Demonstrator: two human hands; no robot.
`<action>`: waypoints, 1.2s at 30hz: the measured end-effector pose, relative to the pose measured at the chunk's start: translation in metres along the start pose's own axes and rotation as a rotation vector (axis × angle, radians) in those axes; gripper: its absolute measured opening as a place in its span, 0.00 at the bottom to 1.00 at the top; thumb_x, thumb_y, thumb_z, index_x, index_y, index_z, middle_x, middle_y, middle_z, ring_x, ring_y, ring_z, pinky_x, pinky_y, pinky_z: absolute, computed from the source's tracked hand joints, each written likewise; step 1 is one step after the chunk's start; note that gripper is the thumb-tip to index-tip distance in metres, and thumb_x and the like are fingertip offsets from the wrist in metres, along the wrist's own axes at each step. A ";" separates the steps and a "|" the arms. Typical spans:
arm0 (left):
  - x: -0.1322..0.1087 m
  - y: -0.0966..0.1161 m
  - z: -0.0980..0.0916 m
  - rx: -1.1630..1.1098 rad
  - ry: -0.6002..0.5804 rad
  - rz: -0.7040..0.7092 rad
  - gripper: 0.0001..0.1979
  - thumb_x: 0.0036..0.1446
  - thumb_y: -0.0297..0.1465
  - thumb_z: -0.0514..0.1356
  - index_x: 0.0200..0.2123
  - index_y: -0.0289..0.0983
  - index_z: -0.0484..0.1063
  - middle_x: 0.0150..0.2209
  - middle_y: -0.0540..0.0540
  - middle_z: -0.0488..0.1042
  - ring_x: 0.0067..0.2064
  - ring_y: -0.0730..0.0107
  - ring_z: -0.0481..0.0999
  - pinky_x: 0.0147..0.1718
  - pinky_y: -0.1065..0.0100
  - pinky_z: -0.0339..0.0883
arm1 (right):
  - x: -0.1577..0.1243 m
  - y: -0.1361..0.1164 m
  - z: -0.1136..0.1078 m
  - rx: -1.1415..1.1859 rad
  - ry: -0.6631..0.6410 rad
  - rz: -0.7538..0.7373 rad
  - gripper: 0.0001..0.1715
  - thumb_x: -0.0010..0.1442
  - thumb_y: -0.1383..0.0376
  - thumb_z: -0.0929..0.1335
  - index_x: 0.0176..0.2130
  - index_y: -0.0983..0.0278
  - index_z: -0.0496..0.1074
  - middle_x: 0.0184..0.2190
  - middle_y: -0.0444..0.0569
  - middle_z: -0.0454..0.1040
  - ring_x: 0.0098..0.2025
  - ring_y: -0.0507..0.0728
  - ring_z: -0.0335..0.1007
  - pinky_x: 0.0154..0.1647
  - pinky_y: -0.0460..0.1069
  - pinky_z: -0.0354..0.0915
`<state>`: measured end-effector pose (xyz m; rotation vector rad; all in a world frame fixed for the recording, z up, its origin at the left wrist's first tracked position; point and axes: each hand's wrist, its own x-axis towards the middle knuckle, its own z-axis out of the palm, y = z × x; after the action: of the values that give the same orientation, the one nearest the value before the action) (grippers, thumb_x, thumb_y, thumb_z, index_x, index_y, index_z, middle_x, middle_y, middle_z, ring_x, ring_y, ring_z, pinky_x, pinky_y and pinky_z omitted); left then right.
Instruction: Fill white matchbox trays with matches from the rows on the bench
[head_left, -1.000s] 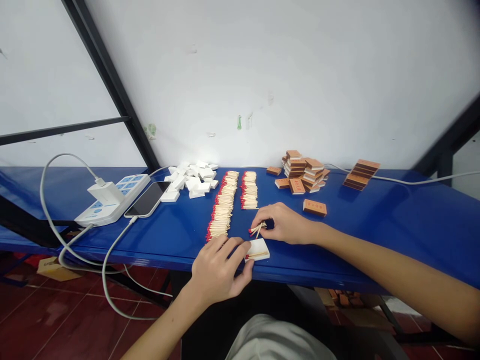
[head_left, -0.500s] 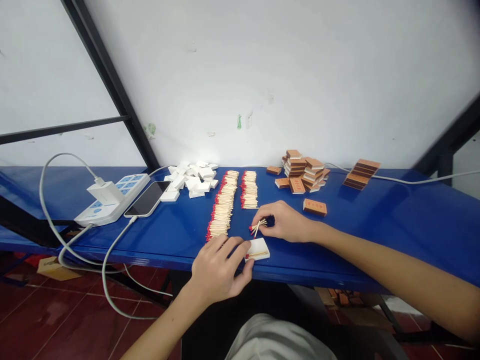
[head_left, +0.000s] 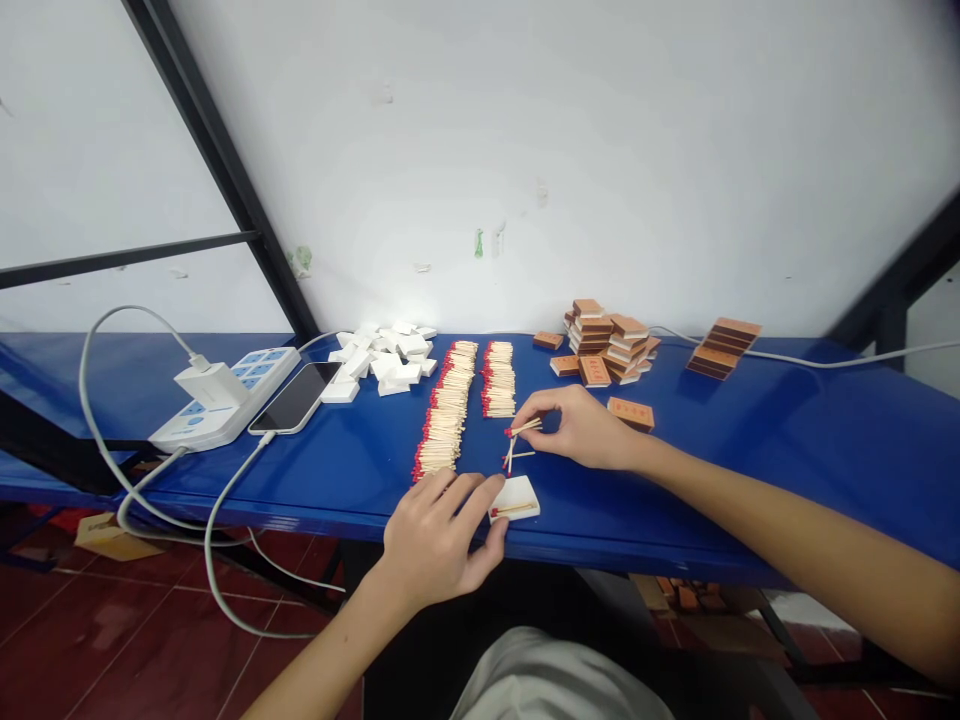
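At the table's front edge lies a white matchbox tray (head_left: 523, 490) with a match or two along its near side. My left hand (head_left: 441, 538) curls at the tray's left end, index finger and thumb holding it. Above and behind the tray, my right hand (head_left: 589, 428) pinches a small bundle of matches (head_left: 532, 425), red heads toward the left. Beneath that bundle, loose matches (head_left: 520, 455) show, one of them steeply angled. Two rows of red-headed matches stand nearby: a long row (head_left: 448, 405) and a shorter row (head_left: 499, 378).
White trays (head_left: 382, 355) are heaped at the back left, beside a phone (head_left: 296, 398) and a power strip (head_left: 225, 400) with cables. Brown matchboxes (head_left: 611, 340) form a pile at back right. One matchbox (head_left: 631, 413) lies near my right wrist; an unfolded sleeve (head_left: 724, 348) lies farther right.
My right hand has risen slightly, away from the tray, with the matches in its pinch. Loose matches now show below it. My left hand stays at the tray.
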<state>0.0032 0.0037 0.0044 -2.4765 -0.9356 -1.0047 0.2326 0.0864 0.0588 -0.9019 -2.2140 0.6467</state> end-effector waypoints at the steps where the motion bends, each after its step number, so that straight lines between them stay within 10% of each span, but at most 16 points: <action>1: 0.000 0.000 0.000 0.001 0.002 0.001 0.18 0.59 0.30 0.60 0.53 0.35 0.70 0.41 0.43 0.78 0.37 0.59 0.73 0.35 0.60 0.71 | 0.000 -0.001 -0.001 -0.001 0.014 0.000 0.07 0.56 0.70 0.69 0.33 0.65 0.79 0.31 0.47 0.81 0.32 0.53 0.75 0.34 0.47 0.67; 36: 0.001 0.000 -0.004 -0.083 0.038 -0.035 0.27 0.55 0.29 0.62 0.59 0.35 0.64 0.44 0.43 0.79 0.39 0.59 0.74 0.37 0.60 0.71 | -0.020 -0.034 0.017 -0.067 -0.275 -0.278 0.06 0.61 0.68 0.70 0.38 0.61 0.80 0.33 0.45 0.80 0.35 0.52 0.73 0.42 0.47 0.66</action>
<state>0.0019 0.0017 0.0077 -2.5070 -0.9471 -1.1197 0.2171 0.0467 0.0617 -0.5451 -2.5592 0.5939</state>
